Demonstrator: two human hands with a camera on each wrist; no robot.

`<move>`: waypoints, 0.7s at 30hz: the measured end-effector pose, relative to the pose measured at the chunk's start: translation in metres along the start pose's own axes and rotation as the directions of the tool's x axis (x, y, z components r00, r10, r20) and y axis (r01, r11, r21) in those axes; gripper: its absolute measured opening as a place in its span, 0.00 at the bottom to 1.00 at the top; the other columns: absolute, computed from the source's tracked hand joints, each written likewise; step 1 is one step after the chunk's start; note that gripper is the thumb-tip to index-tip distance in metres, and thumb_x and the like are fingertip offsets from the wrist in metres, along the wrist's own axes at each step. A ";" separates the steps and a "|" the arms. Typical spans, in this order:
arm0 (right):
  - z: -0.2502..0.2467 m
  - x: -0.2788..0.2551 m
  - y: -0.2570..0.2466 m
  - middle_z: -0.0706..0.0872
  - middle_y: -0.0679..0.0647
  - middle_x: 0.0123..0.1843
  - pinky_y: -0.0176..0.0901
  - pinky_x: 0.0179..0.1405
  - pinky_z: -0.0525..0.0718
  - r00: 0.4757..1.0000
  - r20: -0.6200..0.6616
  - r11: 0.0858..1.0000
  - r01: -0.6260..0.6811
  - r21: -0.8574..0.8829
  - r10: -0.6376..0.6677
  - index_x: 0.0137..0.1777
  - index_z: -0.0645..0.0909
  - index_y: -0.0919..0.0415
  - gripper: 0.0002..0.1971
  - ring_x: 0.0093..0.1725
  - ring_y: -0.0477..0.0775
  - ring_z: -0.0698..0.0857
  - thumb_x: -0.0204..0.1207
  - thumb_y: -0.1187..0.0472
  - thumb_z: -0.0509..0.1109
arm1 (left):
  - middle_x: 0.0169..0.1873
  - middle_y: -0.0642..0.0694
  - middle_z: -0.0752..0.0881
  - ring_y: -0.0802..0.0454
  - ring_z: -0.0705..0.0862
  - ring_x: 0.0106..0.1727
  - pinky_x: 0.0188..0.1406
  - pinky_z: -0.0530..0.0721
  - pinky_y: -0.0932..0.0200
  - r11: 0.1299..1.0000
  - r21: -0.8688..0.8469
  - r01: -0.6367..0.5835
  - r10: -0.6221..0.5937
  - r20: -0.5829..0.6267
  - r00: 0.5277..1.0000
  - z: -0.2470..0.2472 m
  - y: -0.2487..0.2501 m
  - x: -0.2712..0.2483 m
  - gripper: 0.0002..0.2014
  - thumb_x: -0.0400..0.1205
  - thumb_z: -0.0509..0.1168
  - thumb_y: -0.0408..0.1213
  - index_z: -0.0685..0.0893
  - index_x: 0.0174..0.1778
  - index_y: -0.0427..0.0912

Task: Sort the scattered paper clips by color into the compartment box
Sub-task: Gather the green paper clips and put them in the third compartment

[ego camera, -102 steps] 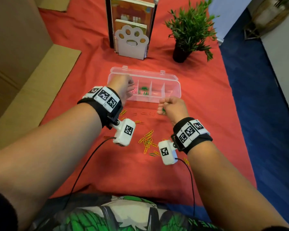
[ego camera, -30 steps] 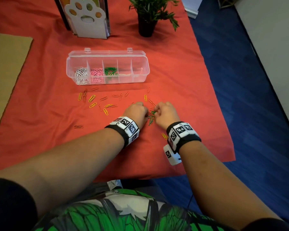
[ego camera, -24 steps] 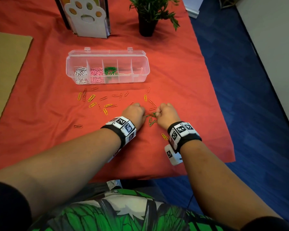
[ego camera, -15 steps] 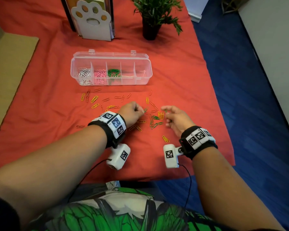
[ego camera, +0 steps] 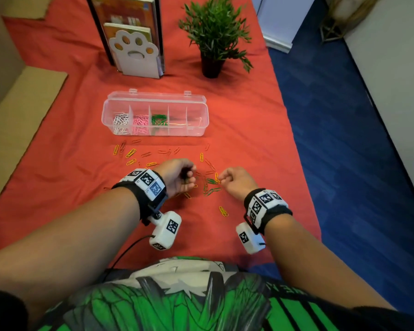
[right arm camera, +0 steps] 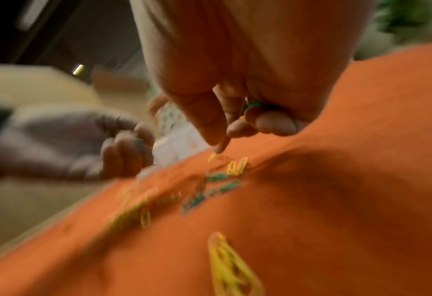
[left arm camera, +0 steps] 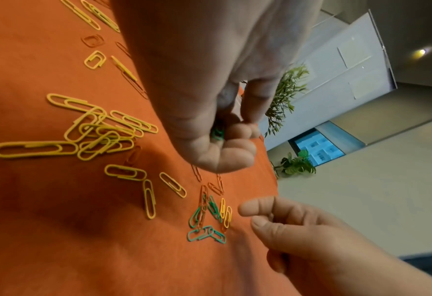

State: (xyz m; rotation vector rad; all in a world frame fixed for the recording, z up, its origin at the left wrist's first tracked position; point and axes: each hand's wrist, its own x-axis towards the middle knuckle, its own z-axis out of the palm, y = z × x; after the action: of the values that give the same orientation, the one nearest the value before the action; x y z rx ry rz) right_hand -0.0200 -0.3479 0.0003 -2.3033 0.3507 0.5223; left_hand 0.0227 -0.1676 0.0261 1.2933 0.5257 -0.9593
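A clear compartment box point(ego camera: 197, 131) stands open on the red cloth, with white, pink and green clips in its three left cells. Loose green paper clips point(ego camera: 210, 187) point(left arm camera: 206, 222) point(right arm camera: 221, 181) lie between my hands, and yellow paper clips point(ego camera: 130, 153) point(left arm camera: 95, 132) lie scattered around them. My left hand point(ego camera: 189, 178) point(left arm camera: 226, 140) hovers just left of the green pile, its fingers curled round green clips point(left arm camera: 218, 133). My right hand point(ego camera: 221, 179) point(right arm camera: 222, 138) is right of the pile, with a green clip point(right arm camera: 256, 104) tucked under its curled fingers and its thumb and forefinger pointing down at the cloth.
A paw-shaped book holder point(ego camera: 134, 53) and a potted plant point(ego camera: 213, 37) stand behind the box. Cardboard point(ego camera: 17, 111) lies along the left. The table's right edge drops to blue floor point(ego camera: 344, 139). A yellow clip pair point(ego camera: 223, 211) lies near my right wrist.
My two hands were knuckle to knuckle over the green pile and have drawn apart. The left hand has turned its palm inward, and the right hand's fingers have curled back toward the clips.
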 end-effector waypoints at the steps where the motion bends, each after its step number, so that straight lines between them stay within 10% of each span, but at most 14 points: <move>1: 0.002 0.001 0.001 0.75 0.51 0.40 0.34 0.39 0.72 0.999 -0.014 0.992 0.051 -0.117 -0.053 0.50 0.84 0.60 0.10 0.37 0.49 0.76 0.74 0.68 0.63 | 0.18 0.52 0.71 0.60 0.75 0.17 0.18 0.80 0.69 0.999 0.032 -0.021 0.022 -0.032 0.999 0.004 -0.002 0.004 0.13 0.83 0.55 0.38 0.76 0.32 0.44; 5: 0.013 0.004 0.006 0.74 0.58 0.49 0.46 0.54 0.78 0.974 0.042 0.908 0.223 -0.355 -0.223 0.57 0.80 0.59 0.14 0.54 0.61 0.79 0.71 0.66 0.67 | 0.22 0.47 0.74 0.57 0.72 0.17 0.19 0.71 0.66 0.881 0.444 -0.163 0.250 -0.146 0.957 0.010 -0.017 0.021 0.10 0.79 0.65 0.40 0.80 0.31 0.46; 9: 0.021 0.007 0.010 0.74 0.60 0.52 0.56 0.54 0.81 0.948 0.076 0.828 0.308 -0.468 -0.310 0.57 0.76 0.57 0.15 0.55 0.65 0.77 0.69 0.66 0.65 | 0.34 0.43 0.89 0.48 0.84 0.36 0.34 0.77 0.61 0.436 0.878 -0.197 0.459 -0.029 0.888 0.014 -0.027 0.025 0.07 0.73 0.71 0.41 0.89 0.36 0.42; 14: 0.026 0.011 0.007 0.74 0.60 0.54 0.56 0.52 0.80 0.951 0.061 0.816 0.291 -0.500 -0.302 0.52 0.75 0.61 0.08 0.55 0.65 0.78 0.73 0.64 0.64 | 0.49 0.41 0.85 0.43 0.84 0.51 0.48 0.79 0.56 0.055 0.988 -0.144 0.510 0.096 0.855 0.021 -0.037 0.027 0.16 0.70 0.72 0.51 0.86 0.45 0.43; 21: 0.015 0.013 0.005 0.81 0.55 0.41 0.44 0.46 0.78 0.989 0.002 0.977 0.145 -0.157 -0.147 0.40 0.78 0.56 0.05 0.41 0.55 0.79 0.73 0.66 0.67 | 0.54 0.38 0.81 0.39 0.81 0.57 0.56 0.78 0.53 0.033 0.986 -0.165 0.503 0.126 0.855 0.016 -0.041 0.028 0.09 0.75 0.66 0.39 0.86 0.49 0.41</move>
State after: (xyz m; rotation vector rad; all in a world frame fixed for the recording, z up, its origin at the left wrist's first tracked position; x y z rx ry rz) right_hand -0.0140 -0.3413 -0.0187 -2.4611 0.1467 0.4800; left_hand 0.0008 -0.1907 -0.0147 2.7002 -0.4639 -0.6314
